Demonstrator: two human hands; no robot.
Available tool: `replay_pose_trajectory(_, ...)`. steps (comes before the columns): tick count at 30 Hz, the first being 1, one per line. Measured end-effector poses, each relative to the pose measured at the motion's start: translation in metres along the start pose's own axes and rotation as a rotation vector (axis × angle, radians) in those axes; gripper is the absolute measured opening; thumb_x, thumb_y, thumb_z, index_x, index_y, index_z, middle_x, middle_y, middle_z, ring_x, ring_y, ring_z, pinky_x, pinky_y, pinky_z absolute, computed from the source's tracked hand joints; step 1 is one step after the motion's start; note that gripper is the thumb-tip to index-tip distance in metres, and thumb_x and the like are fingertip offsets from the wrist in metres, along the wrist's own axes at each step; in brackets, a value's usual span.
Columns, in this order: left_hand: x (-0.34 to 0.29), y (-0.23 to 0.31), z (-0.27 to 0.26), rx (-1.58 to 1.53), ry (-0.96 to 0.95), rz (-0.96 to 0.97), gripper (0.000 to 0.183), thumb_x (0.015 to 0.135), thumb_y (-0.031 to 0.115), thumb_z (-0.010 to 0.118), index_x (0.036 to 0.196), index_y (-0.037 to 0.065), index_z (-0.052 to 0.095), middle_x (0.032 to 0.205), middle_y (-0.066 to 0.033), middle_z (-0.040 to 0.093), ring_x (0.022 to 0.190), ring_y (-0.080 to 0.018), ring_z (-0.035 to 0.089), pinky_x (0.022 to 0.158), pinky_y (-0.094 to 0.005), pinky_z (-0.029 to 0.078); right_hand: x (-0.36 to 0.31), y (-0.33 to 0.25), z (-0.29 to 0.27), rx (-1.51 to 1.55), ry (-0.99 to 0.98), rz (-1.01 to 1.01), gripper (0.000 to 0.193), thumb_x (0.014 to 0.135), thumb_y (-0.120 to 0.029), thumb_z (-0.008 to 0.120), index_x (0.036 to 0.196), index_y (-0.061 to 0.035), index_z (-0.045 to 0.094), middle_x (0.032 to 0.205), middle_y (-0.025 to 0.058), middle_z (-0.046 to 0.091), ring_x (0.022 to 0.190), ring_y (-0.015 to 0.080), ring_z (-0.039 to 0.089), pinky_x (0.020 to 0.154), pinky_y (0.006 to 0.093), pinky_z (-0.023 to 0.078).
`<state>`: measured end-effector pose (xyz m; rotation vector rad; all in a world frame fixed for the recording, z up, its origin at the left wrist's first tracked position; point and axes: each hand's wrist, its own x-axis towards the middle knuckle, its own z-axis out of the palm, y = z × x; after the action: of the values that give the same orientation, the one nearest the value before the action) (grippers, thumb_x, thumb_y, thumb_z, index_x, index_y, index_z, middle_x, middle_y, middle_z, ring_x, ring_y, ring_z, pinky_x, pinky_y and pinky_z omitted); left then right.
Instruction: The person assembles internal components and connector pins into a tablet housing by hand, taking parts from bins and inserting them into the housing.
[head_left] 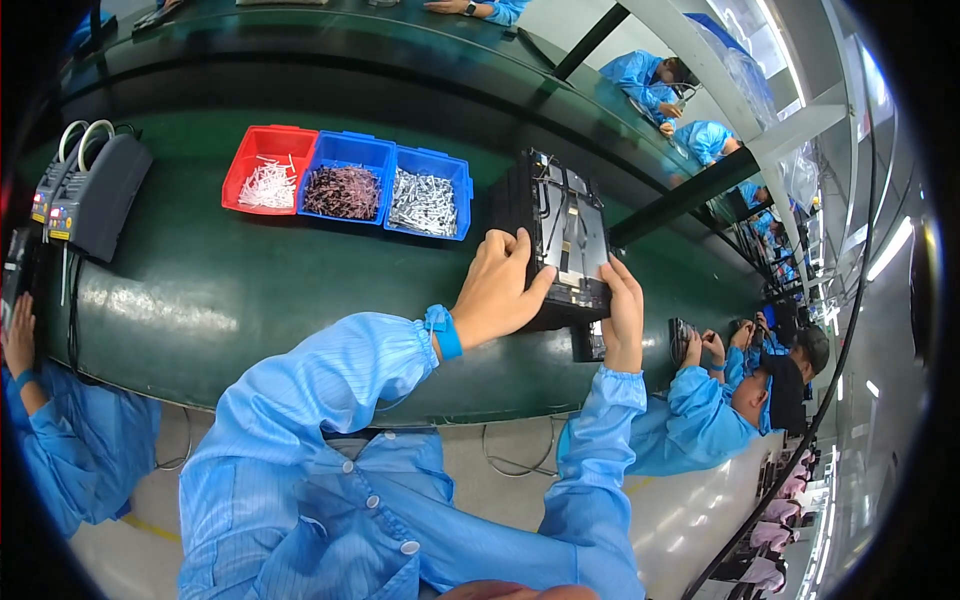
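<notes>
Device (571, 232) is gripped near its close end by left hand (499, 290) and right hand (626, 312), both half-curled.

We note the surface (290, 285): green, smooth, glossy enough to throw back a pale glare. Red bin (238, 170) and blue bins (348, 147): smooth plastic, slight shine. White pins (268, 186) look like matt plastic; brownish pieces (342, 192) duller than the bright metallic silver pieces (424, 202). Black casing (521, 200): dark plastic by its look; its silvery panel (575, 225) smooth, metal-like. We log sleeve (310, 370) cloth as creased, finely striped, soft-sheened. Floor (670, 525): smooth, reflective.
</notes>
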<state>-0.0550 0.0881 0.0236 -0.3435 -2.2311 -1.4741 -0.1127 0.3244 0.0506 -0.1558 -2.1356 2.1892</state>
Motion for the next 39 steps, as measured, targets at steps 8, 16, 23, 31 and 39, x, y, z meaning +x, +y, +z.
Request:
replay_pose_trajectory(8,-0.012,-0.028,-0.001,-0.193,-0.159,-0.287,0.097,0.098,0.063,0.051,0.147,-0.019,0.033,0.128,-0.0298,0.048,0.119,-0.0423,0.052,0.105,-0.0427,0.042,0.0,0.001,-0.004,0.002,0.113,0.172,0.05,0.105,-0.042,0.054,0.132,-0.0003,0.06,0.122,0.0135,0.068,0.105,0.0203,0.068,0.093,0.033,0.054)
replay_pose_trajectory(16,-0.024,-0.033,0.008,-0.251,-0.285,-0.57,0.1,0.094,0.073,0.045,0.146,-0.013,0.04,0.141,-0.035,0.049,0.138,-0.0458,0.041,0.117,-0.0458,0.031,-0.028,0.032,-0.014,0.445,-0.142,0.171,0.06,0.105,-0.053,0.043,0.143,-0.0079,0.054,0.141,0.0118,0.06,0.128,0.0303,0.057,0.11,0.0474,0.043)
replay_pose_trajectory(23,-0.087,-0.018,-0.065,-0.313,-0.458,-0.603,0.074,0.101,0.058,0.046,0.139,-0.005,0.051,0.133,-0.0278,0.054,0.129,-0.0389,0.051,0.11,-0.0447,0.038,-0.118,0.055,-0.026,0.256,0.059,0.173,0.066,0.104,-0.054,0.047,0.151,-0.007,0.044,0.148,0.011,0.054,0.132,0.031,0.055,0.11,0.044,0.045)
replay_pose_trajectory(31,-0.184,-0.014,-0.2,-0.321,-0.356,-0.552,0.036,0.096,0.005,0.047,0.13,-0.002,0.056,0.114,-0.0229,0.062,0.104,-0.0337,0.065,0.093,-0.0415,0.051,-0.229,0.032,0.031,0.053,-0.365,0.561,0.064,0.107,-0.053,0.042,0.149,-0.0042,0.046,0.142,0.0099,0.057,0.131,0.028,0.054,0.112,0.0438,0.04)
replay_pose_trajectory(39,-0.269,-0.015,-0.293,-0.257,0.644,-0.779,0.054,0.11,0.041,0.036,0.132,-0.002,0.06,0.121,-0.0097,0.065,0.108,-0.0176,0.061,0.1,-0.0314,0.045,-0.215,0.06,0.184,0.19,-1.293,0.599,0.091,0.104,-0.053,0.043,0.159,0.0067,0.003,0.157,0.0228,0.029,0.144,0.0307,0.035,0.118,0.0435,0.03)
